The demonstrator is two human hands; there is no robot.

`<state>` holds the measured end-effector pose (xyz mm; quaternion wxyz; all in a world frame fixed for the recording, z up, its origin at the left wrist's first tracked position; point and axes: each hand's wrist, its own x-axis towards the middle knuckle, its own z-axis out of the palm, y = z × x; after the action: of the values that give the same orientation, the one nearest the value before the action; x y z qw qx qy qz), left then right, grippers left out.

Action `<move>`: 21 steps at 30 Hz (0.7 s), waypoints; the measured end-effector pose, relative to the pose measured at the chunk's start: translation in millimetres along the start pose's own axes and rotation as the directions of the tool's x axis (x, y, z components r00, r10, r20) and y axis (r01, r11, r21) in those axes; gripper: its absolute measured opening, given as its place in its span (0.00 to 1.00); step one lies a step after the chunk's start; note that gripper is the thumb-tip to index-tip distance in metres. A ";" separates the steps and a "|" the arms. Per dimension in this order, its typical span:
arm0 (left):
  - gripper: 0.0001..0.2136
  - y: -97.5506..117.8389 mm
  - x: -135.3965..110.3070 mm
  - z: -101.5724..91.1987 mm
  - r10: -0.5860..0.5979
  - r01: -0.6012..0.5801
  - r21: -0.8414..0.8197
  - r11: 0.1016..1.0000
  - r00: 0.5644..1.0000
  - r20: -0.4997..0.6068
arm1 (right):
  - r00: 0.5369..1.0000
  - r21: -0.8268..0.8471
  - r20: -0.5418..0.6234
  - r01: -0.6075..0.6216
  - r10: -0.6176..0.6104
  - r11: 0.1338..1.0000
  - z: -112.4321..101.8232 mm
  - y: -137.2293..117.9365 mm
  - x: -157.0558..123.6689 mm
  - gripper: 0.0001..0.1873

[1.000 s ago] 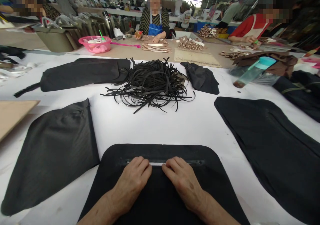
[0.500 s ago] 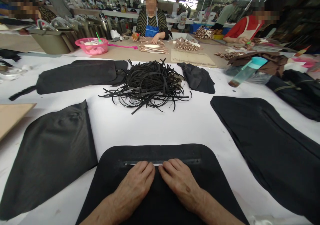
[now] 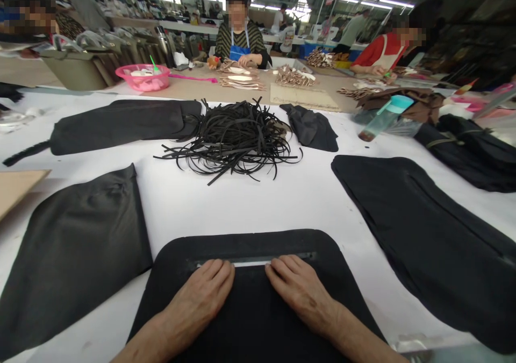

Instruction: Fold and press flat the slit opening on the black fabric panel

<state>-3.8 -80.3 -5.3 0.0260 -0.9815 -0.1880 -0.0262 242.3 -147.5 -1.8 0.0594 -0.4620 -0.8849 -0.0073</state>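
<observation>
at the far left of the white-covered bench point(image 3: 242, 207), a wooden board point(image 3: 16, 188) pokes in, and beside it lies a loose black fabric panel point(image 3: 72, 261). further up, a long black panel point(image 3: 116, 129) lies near a tangled pile of black strips point(image 3: 229, 142). in front of the person, a round-cornered black fabric piece point(image 3: 258, 320) lies flat, with a narrow pale-edged slot point(image 3: 253, 261) running across its upper part. the left hand point(image 3: 197, 298) rests open and palm down on this piece, gripping nothing, its fingers slightly spread and ending just below the slot. the right hand point(image 3: 302, 293) mirrors it, also open and empty. the change is small: the hands now stand further apart than a moment ago, leaving a wider stretch of the slot uncovered between them, so the smoothing contact has spread outward along it. to the right lie another black panel point(image 3: 419, 239) and a plastic bottle with a teal cap point(image 3: 385, 118).
</observation>
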 end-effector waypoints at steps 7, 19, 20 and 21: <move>0.20 -17.7 -30.0 -1.1 -0.005 0.009 0.064 0.998 0.998 -0.067 | 1.000 -0.068 -0.023 0.005 -0.007 0.998 -4.3 21.8 -29.8 0.16; 0.20 -22.1 -63.3 38.7 -0.169 0.150 -0.086 0.985 0.941 -0.294 | 0.978 -0.116 -0.028 -0.209 0.207 0.971 -14.8 27.4 -65.1 0.19; 0.20 -22.7 -64.1 42.1 -0.167 0.146 -0.091 0.985 0.937 -0.305 | 0.971 -0.094 -0.033 -0.239 0.237 0.966 -13.8 26.9 -67.2 0.19; 0.20 -23.1 -64.4 44.2 -0.163 0.142 -0.088 0.986 0.937 -0.311 | 0.962 -0.067 -0.038 -0.272 0.270 0.960 -12.8 26.1 -68.6 0.18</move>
<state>-70.2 -79.9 -52.3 0.0224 -0.9474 -0.2559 -0.1912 303.8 -189.5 2.2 0.0559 -0.5803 -0.8116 -0.0377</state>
